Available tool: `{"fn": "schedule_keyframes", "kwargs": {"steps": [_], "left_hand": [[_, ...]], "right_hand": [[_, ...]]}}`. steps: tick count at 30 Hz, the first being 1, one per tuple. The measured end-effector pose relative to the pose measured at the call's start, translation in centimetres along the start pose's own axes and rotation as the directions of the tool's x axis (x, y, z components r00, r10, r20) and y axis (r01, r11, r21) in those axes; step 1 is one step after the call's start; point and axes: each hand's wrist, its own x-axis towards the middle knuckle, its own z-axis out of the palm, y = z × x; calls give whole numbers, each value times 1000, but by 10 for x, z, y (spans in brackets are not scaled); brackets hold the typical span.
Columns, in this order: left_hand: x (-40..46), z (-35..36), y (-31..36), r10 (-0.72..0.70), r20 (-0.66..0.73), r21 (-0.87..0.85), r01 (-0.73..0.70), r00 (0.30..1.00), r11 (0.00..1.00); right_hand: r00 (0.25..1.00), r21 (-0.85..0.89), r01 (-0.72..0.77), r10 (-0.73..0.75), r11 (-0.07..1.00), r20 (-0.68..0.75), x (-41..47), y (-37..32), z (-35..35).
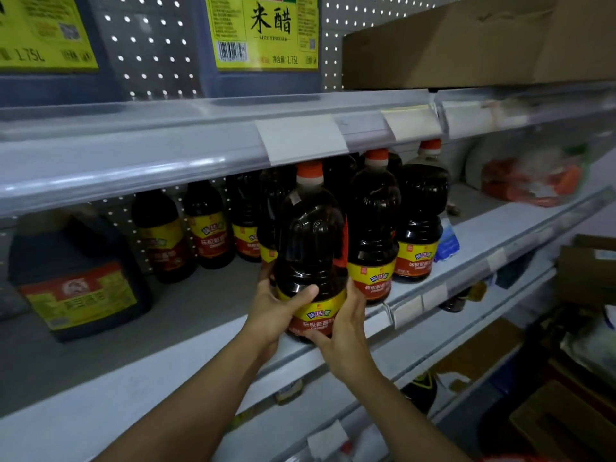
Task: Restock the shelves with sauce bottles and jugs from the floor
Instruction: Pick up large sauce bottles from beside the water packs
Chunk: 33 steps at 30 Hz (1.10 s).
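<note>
Clasping the sauce bottle (311, 258) in both grips, left grip (278, 311) and right grip (343, 323) curling round its label, at the shelf (200, 315) edge

both hands' grip on sauce bottle (311, 258), upright at shelf (186, 315) front edge

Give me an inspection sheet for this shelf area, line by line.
Surface: grey metal middle shelf, bare patch at its front left.
Job's things: dark sauce bottle with orange cap and yellow-red label, upright at the shelf's front edge; similar dark bottles standing behind and beside it; squat dark jug with red-yellow label at left.
Clutter: blurred red-and-clear plastic bag at the shelf's right end.
Hands: left hand and right hand grip the front bottle's lower body.
Cables: nothing seen.
Surroundings: rice vinegar jugs and brown cardboard box on the shelf above; boxes lower right.
</note>
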Motion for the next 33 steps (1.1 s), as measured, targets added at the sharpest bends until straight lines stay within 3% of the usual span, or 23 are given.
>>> {"fn": "schedule_keyframes", "kwargs": {"steps": [5,13,21,23,25,28,29,33], "left_hand": [[7,15,-2,64,-66,5,-64,996,998],[16,22,-5,70,-124,40,-66,990,997],[19,15,-2,-50,-51,111,55,997,992],[19,13,1,-86,-25,133,88,996,987],[19,12,4,-118,3,156,116,993,981],[19,13,10,-146,29,173,138,989,975],[18,13,11,-147,33,179,139,989,974],[18,15,14,-163,36,227,151,986,962]], "right_hand": [[998,63,35,-39,997,58,16,9,-14],[994,-4,47,-46,999,100,33,22,-21],[993,74,42,-50,996,109,35,26,-25],[997,92,43,-49,995,64,36,28,-34],[997,74,6,0,997,-72,35,27,-43],[922,37,-88,96,995,-376,43,29,-54],[904,31,-117,120,993,-411,49,32,-57],[956,121,-143,168,982,-239,74,43,-59]]}}
